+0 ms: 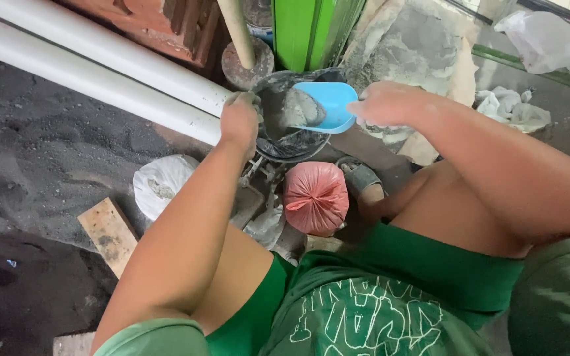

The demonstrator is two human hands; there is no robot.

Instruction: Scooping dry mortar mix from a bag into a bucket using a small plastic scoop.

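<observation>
Two hands are busy: the right hand (380, 104) closed on the stiff, light blue plastic scoop (324, 105) loaded with heavy grey powder, the left hand (240, 118) gripping the floppy black plastic bag (285, 135) at its rim beneath.

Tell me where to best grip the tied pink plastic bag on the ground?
Probably at the gathered knot on the pink plastic bag, coming from above: the bulging body is round and full, while the twisted neck faces up, clear of the white bag beside it.

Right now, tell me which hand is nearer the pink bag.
Left. The left hand grips the bucket rim just above the pink bag; the right hand holds the scoop, farther up.
</observation>
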